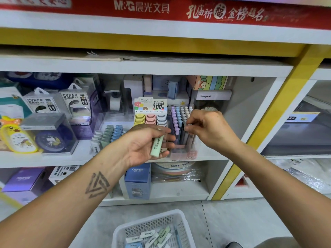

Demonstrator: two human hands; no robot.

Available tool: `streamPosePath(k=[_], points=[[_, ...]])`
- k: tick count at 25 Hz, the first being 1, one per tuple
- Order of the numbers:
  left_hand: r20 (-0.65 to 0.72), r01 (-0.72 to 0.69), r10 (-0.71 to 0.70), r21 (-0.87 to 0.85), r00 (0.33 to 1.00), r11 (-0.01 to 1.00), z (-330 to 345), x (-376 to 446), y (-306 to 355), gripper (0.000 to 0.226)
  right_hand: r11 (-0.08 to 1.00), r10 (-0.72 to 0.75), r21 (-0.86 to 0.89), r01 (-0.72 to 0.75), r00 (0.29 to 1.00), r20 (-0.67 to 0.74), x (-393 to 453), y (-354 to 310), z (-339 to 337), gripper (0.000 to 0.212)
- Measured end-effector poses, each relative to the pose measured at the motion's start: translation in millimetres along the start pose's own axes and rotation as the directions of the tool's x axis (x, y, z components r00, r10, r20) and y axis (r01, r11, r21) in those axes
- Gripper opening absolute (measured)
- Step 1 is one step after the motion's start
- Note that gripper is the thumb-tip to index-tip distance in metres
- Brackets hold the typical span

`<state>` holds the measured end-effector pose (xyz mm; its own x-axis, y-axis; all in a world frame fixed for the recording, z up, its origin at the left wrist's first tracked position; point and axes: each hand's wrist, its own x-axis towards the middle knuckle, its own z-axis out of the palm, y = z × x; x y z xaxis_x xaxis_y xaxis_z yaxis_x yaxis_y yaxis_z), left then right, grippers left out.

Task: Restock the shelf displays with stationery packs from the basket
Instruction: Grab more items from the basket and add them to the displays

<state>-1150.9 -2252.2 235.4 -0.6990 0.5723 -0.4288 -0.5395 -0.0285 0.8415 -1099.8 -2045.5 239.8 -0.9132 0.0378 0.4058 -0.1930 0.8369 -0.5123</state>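
Note:
My left hand (145, 144) is closed around a pale green stationery pack (157, 146), held upright in front of the middle shelf. My right hand (208, 127) pinches the top of a pen in the clear pen display box (184, 138), which holds rows of purple, blue and white pens. A white mesh basket (136, 228) stands on the floor below, with several white, green and blue packs (155, 237) inside. Left of the pens stands a lead-refill display (150, 113) with yellow, pink and grey cases.
A tilted clear tray of white, green and blue packs (107, 136) sits left of my left hand. Power bank boxes (75, 106) and clocks (52, 138) fill the shelf's left side. A blue box (138, 179) stands on the lower shelf. A yellow post (268, 122) borders the bay.

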Motion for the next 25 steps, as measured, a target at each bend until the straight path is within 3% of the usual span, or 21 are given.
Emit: streamPosePath(k=[3, 5, 7, 10, 12, 14, 17, 20, 22, 25], points=[[0.033, -0.003, 0.002, 0.017, 0.999, 1.0, -0.7, -1.6, 0.1, 0.028, 0.979, -0.067, -0.19, 0.07, 0.998, 0.022, 1.1, 0.8, 2.4, 0.008], [0.068, 0.001, 0.002, -0.044, 0.998, 0.999, -0.2, -2.3, 1.2, 0.031, 0.94, -0.02, -0.339, 0.044, 0.997, 0.073, 1.1, 0.3, 1.9, 0.018], [0.121, 0.007, 0.006, -0.105, 0.993, 0.994, 0.8, -3.1, 2.8, 0.028, 0.93, 0.005, -0.366, 0.025, 0.997, 0.08, 2.5, -2.2, -0.3, 0.023], [0.177, -0.043, 0.061, -0.103, 0.982, 0.994, 1.7, -4.6, 3.2, 0.014, 0.999, 0.047, 0.004, -0.047, 0.999, -0.006, 5.5, -19.2, -1.0, 0.022], [0.187, -0.086, 0.096, -0.063, 0.978, 0.994, 0.8, -6.0, 1.8, 0.018, 0.959, 0.109, 0.254, -0.129, 0.99, 0.09, 8.3, -33.1, 3.4, 0.015], [0.206, -0.117, 0.122, -0.038, 0.971, 0.992, -2.9, -8.3, 2.8, 0.026, 0.922, 0.126, 0.339, -0.187, 0.973, 0.196, 10.7, -42.2, 13.7, 0.009], [0.142, -0.165, 0.157, 0.043, 0.977, 0.985, -18.3, -15.9, 8.6, 0.026, 0.794, 0.186, 0.548, -0.262, 0.964, 0.191, 21.3, -49.3, 22.6, 0.002], [-0.079, -0.213, 0.23, 0.183, 0.97, 0.96, -41.4, -23.7, 14.2, 0.018, 0.722, 0.238, 0.628, -0.291, 0.956, 0.169, 31.6, -57.8, 28.6, 0.006], [-0.21, -0.252, 0.325, 0.313, 0.922, 0.916, -59.0, -26.6, 19.4, 0.013, 0.709, 0.229, 0.641, -0.295, 0.955, 0.187, 35.9, -66.0, 37.7, 0.006], [-0.329, -0.165, 0.541, 0.72, 0.774, 0.674, -100.2, -26.7, 30.6, 0.016, 0.764, 0.211, 0.589, -0.264, 0.964, 0.159, 45.7, -83.4, 59.3, 0.014]])
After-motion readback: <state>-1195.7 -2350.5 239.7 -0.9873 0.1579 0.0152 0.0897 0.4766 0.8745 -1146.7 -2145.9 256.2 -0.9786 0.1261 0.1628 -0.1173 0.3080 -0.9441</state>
